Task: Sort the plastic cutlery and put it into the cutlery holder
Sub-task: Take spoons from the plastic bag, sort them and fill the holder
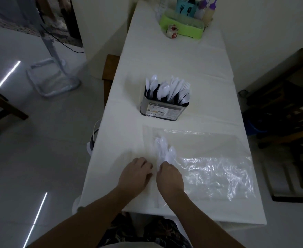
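A metal cutlery holder (162, 109) stands mid-table, packed with white plastic spoons and forks (168, 89). Near the front edge lies a small bunch of white plastic spoons (163, 149), bowls pointing away from me. My right hand (169, 176) grips the handles of that bunch, fingers curled round them. Just left of it, my left hand (135, 173) rests on the tablecloth with fingers curled under; whether it holds anything is hidden.
Clear plastic bags (216, 176) lie flat on the white tablecloth (165, 59) to the right of my hands. At the far end stands a green tray (182, 26) with bottles and a small jar (172, 31). Chairs stand at both sides.
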Motion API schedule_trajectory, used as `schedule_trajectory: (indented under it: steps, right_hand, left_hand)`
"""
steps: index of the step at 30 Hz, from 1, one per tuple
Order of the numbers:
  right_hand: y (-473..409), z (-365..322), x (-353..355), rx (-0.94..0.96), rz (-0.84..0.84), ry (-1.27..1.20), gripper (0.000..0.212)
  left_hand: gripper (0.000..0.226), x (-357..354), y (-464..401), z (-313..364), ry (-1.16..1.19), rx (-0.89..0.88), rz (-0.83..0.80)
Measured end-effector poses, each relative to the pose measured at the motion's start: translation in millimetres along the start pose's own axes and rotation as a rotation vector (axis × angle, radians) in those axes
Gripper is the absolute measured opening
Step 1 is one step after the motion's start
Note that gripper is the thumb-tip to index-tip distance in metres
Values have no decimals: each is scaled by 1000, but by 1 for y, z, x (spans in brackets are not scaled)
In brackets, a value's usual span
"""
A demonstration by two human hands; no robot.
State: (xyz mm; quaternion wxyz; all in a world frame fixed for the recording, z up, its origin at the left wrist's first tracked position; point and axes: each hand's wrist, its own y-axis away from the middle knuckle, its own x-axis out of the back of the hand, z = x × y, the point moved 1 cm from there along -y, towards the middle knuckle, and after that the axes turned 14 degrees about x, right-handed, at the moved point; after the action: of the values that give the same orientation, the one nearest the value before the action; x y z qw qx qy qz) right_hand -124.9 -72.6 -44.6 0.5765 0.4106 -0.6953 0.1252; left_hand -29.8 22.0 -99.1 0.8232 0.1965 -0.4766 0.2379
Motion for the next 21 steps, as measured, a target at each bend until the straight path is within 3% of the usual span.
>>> schedule_trajectory:
  steps: [2, 6, 11, 21]
  right_hand:
    - [0, 0, 0, 3, 6, 5, 20]
    - [1, 0, -2, 16, -2, 0, 20]
    - [6, -3, -3, 11, -17, -71, 22]
    - [33, -5, -12, -60, -107, -19, 29]
  left_hand:
    - [27, -5, 9, -17, -121, -234, 59]
    - [43, 1, 20, -28, -243, -476, -33]
    - [58, 9, 18, -23, -302, -538, -224]
    - [60, 10, 21, -23, -309, -592, -262]
